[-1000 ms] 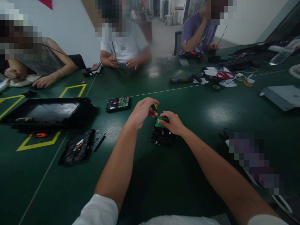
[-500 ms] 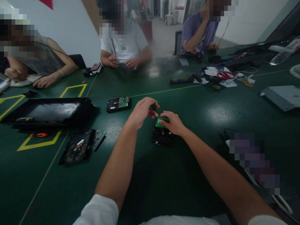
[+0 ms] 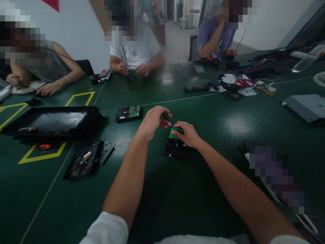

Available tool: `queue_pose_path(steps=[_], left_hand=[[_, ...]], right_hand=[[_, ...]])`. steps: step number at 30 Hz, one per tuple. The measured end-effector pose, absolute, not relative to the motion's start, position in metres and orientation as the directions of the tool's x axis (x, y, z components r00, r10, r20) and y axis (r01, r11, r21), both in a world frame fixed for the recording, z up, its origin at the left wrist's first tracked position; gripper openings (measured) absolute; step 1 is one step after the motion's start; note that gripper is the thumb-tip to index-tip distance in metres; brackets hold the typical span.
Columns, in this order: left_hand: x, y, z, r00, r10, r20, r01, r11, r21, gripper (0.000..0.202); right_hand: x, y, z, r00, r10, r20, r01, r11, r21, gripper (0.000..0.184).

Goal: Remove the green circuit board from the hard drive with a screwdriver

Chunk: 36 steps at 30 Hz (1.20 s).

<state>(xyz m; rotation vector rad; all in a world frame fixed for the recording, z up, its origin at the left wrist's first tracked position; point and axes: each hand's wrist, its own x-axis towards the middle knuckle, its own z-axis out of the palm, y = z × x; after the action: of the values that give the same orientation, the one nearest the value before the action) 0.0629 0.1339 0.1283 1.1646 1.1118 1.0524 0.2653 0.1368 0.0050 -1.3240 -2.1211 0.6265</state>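
Note:
A black hard drive [image 3: 175,148] with a green circuit board [image 3: 173,133] at its far end lies on the dark green table [image 3: 177,203] in front of me. My right hand [image 3: 186,134] rests on the green board, fingers curled over its far edge. My left hand [image 3: 153,121] hovers just left of it, fingers curled around a small dark tool whose tip points down toward the board. Most of that tool is hidden in the fist.
A second hard drive [image 3: 128,113] lies beyond my left hand. An opened drive with loose parts [image 3: 85,159] sits at left, near a large black tray [image 3: 50,120]. Red scissors [image 3: 243,82], cables and tools lie at the far right. Three people sit across the table.
My left hand has turned a little, so the yellow end of the small tool no longer shows. My right hand and the hard drive have stayed in place.

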Motion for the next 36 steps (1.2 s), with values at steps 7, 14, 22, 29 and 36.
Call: queue_pose_path(steps=[7, 14, 22, 29, 36], left_hand=[[0.0633, 0.1351, 0.1267, 0.132, 0.989, -0.058, 0.023, 0.056, 0.998, 0.022], [0.0631, 0.1343, 0.1270, 0.142, 0.987, -0.069, 0.007, 0.069, 0.998, 0.022], [0.0640, 0.1323, 0.1302, 0.177, 0.976, -0.123, -0.059, 0.135, 0.989, 0.025], [0.0633, 0.1318, 0.1310, 0.175, 0.979, -0.100, -0.039, 0.108, 0.993, 0.023], [0.0642, 0.1320, 0.1305, 0.186, 0.975, -0.118, -0.061, 0.131, 0.989, 0.026]], right_hand=[[0.2635, 0.1366, 0.0060, -0.343, 0.917, 0.202, 0.657, 0.388, -0.647, 0.023], [0.2649, 0.1385, 0.0019, -0.355, 0.908, 0.221, 0.657, 0.411, -0.633, 0.024], [0.2656, 0.1380, 0.0022, -0.365, 0.902, 0.232, 0.657, 0.426, -0.622, 0.025], [0.2648, 0.1378, 0.0037, -0.351, 0.910, 0.221, 0.657, 0.408, -0.634, 0.024], [0.2643, 0.1360, 0.0070, -0.355, 0.906, 0.231, 0.658, 0.417, -0.626, 0.024]])
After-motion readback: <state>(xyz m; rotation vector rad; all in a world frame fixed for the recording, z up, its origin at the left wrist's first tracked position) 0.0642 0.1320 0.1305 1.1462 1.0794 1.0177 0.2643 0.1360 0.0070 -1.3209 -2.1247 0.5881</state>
